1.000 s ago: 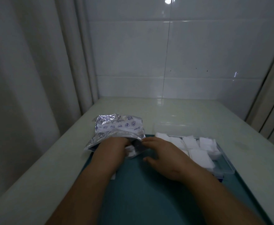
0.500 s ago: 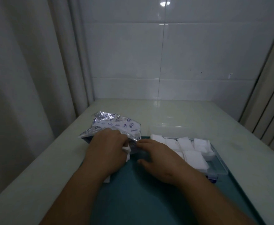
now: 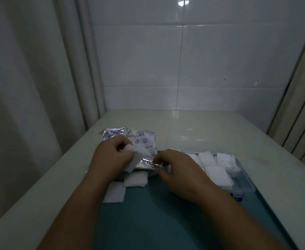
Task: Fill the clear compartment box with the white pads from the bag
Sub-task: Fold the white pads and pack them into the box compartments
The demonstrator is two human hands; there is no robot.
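PADS FROM BAG TO BOX: At a pale table point(image 3: 202, 123), we see a person's left hand point(image 3: 112, 159) pinching a white pad point(image 3: 136, 154) at the mouth of the foil bag point(image 3: 144, 140), fingers curled round the soft square. The right hand point(image 3: 178, 170) curls its fingertips on the bag's near open edge. We judge that it is holding the crinkled pouch down so the pad comes free without dragging it. The clear compartment box point(image 3: 245, 186) lies just right of the hands on the teal mat point(image 3: 157, 222), close enough for a short carry. Its compartments are already heaped with boxed pads point(image 3: 218, 175) (some ride above the dividers). Two loose pads point(image 3: 135, 180) lie on the mat's left edge, just near of the bag; we read them as spills waiting for the box.
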